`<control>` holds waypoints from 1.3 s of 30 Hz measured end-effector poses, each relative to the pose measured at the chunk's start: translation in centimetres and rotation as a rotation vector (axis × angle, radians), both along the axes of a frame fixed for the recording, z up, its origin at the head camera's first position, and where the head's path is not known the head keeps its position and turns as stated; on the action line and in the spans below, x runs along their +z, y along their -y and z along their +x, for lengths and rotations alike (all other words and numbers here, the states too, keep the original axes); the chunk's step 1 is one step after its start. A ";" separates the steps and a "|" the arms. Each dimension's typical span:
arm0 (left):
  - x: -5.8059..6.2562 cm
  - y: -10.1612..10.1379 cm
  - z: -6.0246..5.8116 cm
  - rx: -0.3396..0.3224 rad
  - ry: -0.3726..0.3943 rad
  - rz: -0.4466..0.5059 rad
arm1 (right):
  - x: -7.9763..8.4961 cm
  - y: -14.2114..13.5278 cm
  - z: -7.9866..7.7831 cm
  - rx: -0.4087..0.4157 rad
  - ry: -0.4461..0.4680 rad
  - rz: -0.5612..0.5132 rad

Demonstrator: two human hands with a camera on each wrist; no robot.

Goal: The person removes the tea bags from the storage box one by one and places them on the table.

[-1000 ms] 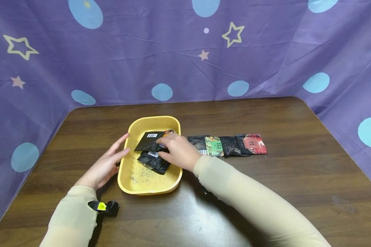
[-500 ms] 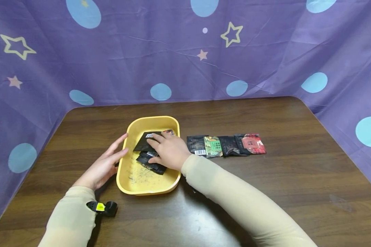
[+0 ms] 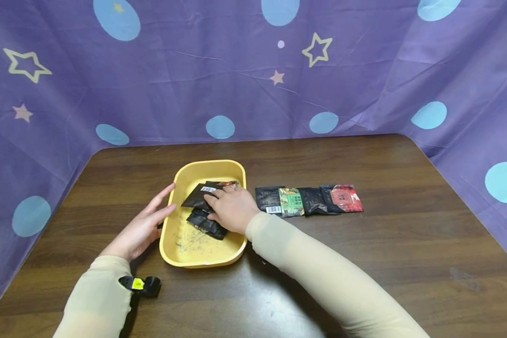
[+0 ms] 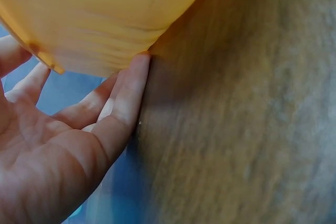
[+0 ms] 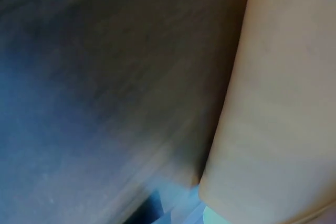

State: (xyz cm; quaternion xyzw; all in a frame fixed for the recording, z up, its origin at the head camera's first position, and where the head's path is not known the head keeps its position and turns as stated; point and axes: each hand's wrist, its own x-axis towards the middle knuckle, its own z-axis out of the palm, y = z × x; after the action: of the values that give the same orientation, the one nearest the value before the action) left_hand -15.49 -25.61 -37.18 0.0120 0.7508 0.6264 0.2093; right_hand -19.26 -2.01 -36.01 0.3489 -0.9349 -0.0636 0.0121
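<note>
Yellow rounded plastic tray, spread left hand against it, right hand pressing glossy black sachets.

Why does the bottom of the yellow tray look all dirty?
The yellow tray has dark specks scattered over its bare floor, like spilled crumbs or worn marks; which, I cannot tell. The black packets inside lie in a crooked pile under the right hand, unlike the neat row of packets on the table.

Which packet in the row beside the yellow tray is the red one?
On the brown table, right of the yellow tray, four packets lie in an overlapping row. The red packet is at the far right end, farthest from the tray; it alone has a red face.
</note>
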 end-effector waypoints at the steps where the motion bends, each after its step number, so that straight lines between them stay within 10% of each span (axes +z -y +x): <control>1: 0.0 0.0 0.0 0.000 0.001 -0.001 | 0.0 -0.1 0.0 0.003 -0.001 -0.016; 39: 0.1 -0.3 0.2 0.020 0.001 -0.007 | 0.9 -2.6 0.6 -0.012 0.119 -0.854</control>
State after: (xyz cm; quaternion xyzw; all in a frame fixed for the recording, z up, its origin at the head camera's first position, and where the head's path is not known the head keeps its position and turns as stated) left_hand -15.25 -25.33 -37.04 0.0031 0.7529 0.6259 0.2035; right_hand -18.64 0.56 -35.15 0.3103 -0.8784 0.3491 0.1013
